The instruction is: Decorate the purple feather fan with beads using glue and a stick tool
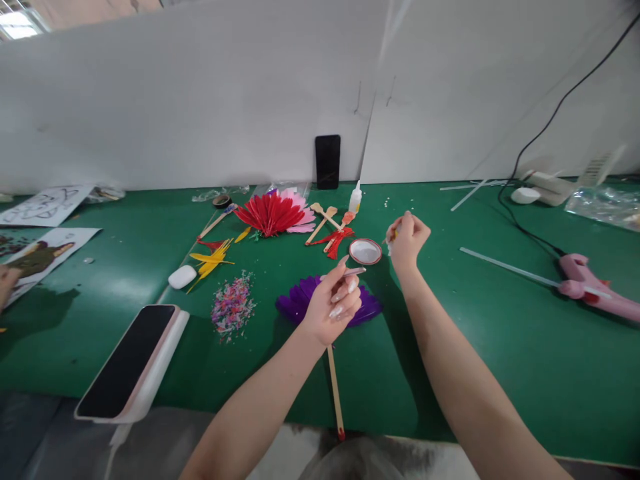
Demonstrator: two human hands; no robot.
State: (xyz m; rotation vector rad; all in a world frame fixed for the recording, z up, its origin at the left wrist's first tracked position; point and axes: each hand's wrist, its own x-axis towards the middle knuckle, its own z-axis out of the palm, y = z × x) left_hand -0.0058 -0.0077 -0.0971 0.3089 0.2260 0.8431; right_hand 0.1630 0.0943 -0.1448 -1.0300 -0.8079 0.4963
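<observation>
My left hand (336,300) is closed on a small thin pale piece, above a purple feather fan (367,308) that lies on the green table with its wooden stick (335,393) toward me. My right hand (407,240) is closed, fingertips pinched, just right of a small white dish with a red rim (365,251). Something small and yellowish shows at its fingers, too small to name. Behind the dish stand a white glue bottle (355,199) and, near it, wooden sticks (320,223) with a red tassel (334,248).
Left of the fan lie colourful flakes (233,307), yellow feathers (213,260) and a phone (127,363). A red feather fan (273,212) is farther back. A pink glue gun (595,287) with its cable (520,157) lies right. Another person's hand (7,283) is far left.
</observation>
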